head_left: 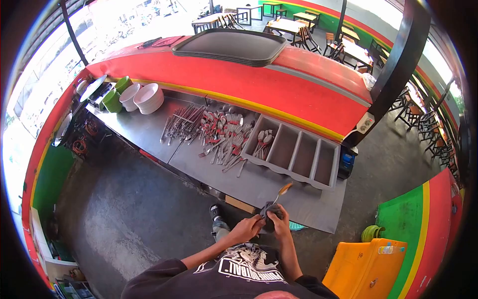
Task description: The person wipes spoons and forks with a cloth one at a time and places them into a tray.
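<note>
A metal spoon points up and away from me, its bowl catching an orange tint. Around its handle is a bunched dark grey cloth. My right hand is closed on the cloth, pressing it against the spoon. My left hand is closed at the lower end of the handle, at the cloth's left side; its fingertips are partly hidden. Beyond my hands, a grey cutlery tray stands on the metal counter, with several spoons in its leftmost compartment. Left of it lies a large pile of loose cutlery.
The metal counter runs along a red wall. White bowls and green bowls are stacked at its left end. Black trays lie on the ledge. An orange cabinet stands to my right.
</note>
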A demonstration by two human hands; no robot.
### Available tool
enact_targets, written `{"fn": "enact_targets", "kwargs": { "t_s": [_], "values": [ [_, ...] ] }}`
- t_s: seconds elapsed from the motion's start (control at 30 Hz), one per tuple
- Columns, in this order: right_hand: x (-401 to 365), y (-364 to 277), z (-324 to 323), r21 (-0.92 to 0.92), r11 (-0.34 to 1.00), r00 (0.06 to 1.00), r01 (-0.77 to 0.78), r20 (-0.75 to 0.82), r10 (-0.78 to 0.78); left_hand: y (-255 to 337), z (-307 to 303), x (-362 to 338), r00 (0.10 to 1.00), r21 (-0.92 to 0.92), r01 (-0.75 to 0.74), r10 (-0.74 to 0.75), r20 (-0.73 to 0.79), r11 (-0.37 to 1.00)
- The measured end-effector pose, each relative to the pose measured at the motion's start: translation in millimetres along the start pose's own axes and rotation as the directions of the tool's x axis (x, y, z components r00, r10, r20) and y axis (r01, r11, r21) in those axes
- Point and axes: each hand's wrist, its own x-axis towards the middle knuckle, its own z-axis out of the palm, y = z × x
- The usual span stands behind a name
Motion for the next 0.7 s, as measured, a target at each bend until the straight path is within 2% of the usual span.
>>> {"fn": "enact_targets", "kwargs": {
  "t_s": [0.07, 0.17, 0.27, 0.47, 0.7],
  "values": [
    [4.3, 9.6, -5.7, -0.023, 1.0, 1.0, 0.018, -0.017, -0.018, 1.9, -0.5, -0.8, 0.997, 0.059, -0.067, 0.068, -0.031, 0.996],
    [12.2, 19.7, -9.0, -0.006, 0.999, 0.998, 0.031, -0.046, -0.032, 6.9, -5.9, 1.5, 0.996, -0.013, -0.07, 0.069, -0.055, 0.997],
    [11.3, 8.5, -1.1, 0.015, 0.999, 0.991, 0.047, -0.127, -0.045, 11.8, -13.0, 1.1, 0.998, 0.004, -0.055, 0.055, 0.016, 0.998],
    [23.0, 15.1, -7.7, 0.001, 0.994, 0.961, 0.108, -0.257, -0.104, -3.8, -18.7, -0.7, 0.987, 0.059, -0.123, 0.116, 0.109, 0.991],
    [22.1, 8.5, -3.5, 0.01, 0.996, 0.943, 0.087, -0.323, -0.079, 5.5, -25.7, 0.9, 0.981, 0.01, -0.112, 0.109, 0.159, 0.994]
  ]
}}
